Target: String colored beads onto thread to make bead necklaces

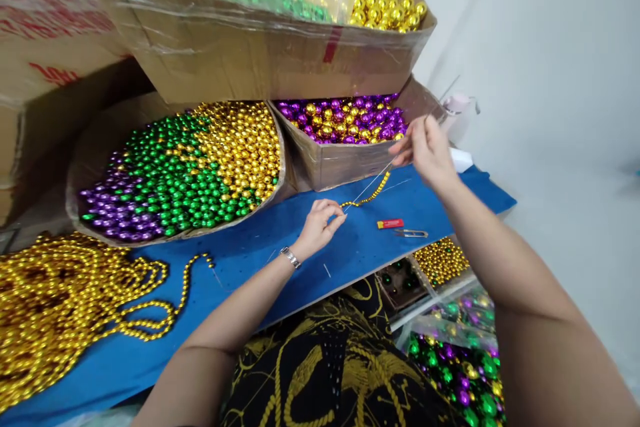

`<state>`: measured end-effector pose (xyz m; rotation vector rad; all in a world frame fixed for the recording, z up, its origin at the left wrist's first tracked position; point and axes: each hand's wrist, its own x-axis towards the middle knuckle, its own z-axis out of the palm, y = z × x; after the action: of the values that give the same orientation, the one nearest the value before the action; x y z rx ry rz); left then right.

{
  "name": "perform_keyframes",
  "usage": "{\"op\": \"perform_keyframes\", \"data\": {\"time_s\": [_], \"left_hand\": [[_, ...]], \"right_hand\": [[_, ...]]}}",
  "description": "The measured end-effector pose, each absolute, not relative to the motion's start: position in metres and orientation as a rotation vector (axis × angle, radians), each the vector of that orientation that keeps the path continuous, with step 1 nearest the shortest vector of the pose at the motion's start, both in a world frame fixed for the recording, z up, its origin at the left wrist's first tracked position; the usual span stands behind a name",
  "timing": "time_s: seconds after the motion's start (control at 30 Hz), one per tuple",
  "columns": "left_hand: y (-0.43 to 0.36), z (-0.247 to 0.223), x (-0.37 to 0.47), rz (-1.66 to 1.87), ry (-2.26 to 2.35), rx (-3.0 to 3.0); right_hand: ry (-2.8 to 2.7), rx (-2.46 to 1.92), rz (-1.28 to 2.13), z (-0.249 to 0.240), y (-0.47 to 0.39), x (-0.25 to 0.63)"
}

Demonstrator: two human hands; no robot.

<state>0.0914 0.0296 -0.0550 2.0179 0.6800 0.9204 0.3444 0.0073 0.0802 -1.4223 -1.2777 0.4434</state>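
Observation:
A thin pale thread [371, 183] runs taut between my hands above the blue table covering [350, 250]. My left hand [319, 227], with a metal watch at the wrist, pinches its lower end. Higher up on the right, my right hand [425, 150] grips the other end, fingers closed. A short strand of small gold beads [374, 196] curves from beside my left fingertips toward the right hand; how it joins the thread I cannot tell. Near the hands lie a red and yellow lighter [390, 223] and small thread snips [412, 233].
Behind the hands stand a box of purple, green and gold beads [200, 167] and a box of purple and gold balls [345, 121], under a large carton [220, 57]. Long gold bead strands [65, 307] pile up at left. Trays of gold beads [440, 260] sit below the table's edge.

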Motion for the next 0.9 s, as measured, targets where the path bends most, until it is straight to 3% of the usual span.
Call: {"op": "perform_keyframes", "data": {"time_s": [0.27,0.43,0.67,0.9], "left_hand": [[0.05,-0.06,0.11,0.974,0.724,2.121],[0.048,-0.06,0.103,0.839,0.784,2.266],[0.034,-0.075,0.062,0.142,0.855,2.561],[0.015,-0.04,-0.015,0.289,0.732,2.53]], "right_hand": [[-1.336,-1.458,-0.135,0.226,0.037,0.361],[-1.582,-1.484,-0.124,0.263,0.021,0.327],[-1.894,-1.607,0.103,0.216,0.009,0.293],[-2.004,-1.462,0.48,0.128,0.013,0.249]]}}
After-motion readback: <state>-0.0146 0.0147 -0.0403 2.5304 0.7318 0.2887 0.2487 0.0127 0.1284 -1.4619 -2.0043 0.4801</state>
